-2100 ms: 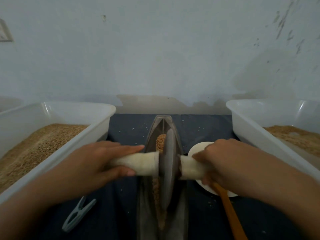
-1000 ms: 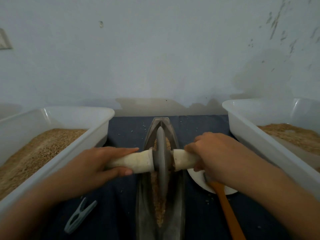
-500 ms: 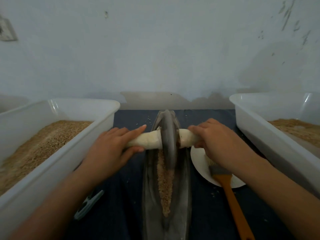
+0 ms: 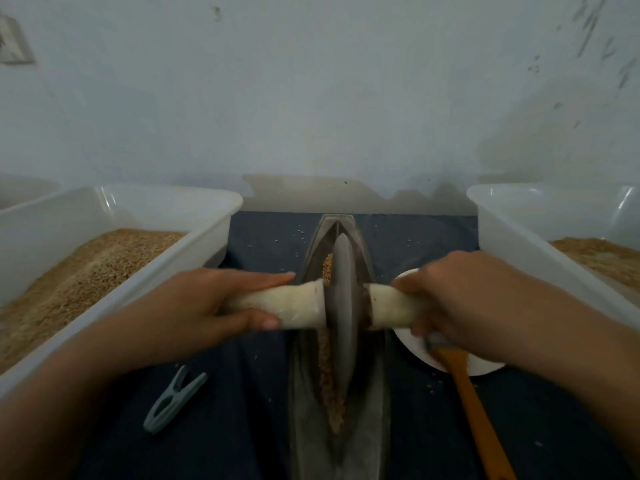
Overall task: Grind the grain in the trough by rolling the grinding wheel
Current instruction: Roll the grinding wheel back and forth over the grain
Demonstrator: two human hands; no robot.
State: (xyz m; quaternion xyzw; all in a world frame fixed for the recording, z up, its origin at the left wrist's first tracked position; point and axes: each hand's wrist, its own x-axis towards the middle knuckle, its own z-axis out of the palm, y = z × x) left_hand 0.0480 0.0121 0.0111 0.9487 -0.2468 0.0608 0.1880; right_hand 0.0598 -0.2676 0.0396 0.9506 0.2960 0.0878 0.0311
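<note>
I am looking at a pale, bluish-white plastered wall (image 4: 311, 91) filling the upper half of my view; it is showing scuffs and dark streaks toward the upper right (image 4: 595, 32), and a small chip near the top (image 4: 216, 11); a pale switch plate or frame corner (image 4: 14, 43) is sitting at the far left edge, too cropped for me to tell which; a lighter, unevenly edged band (image 4: 346, 195) is running along the foot of the wall; below it a dark blue cloth (image 4: 263, 237) is covering the work surface, meeting the wall; the light is falling dim and even, and soft shadows are lying on the wall at the right (image 4: 540, 147).
</note>
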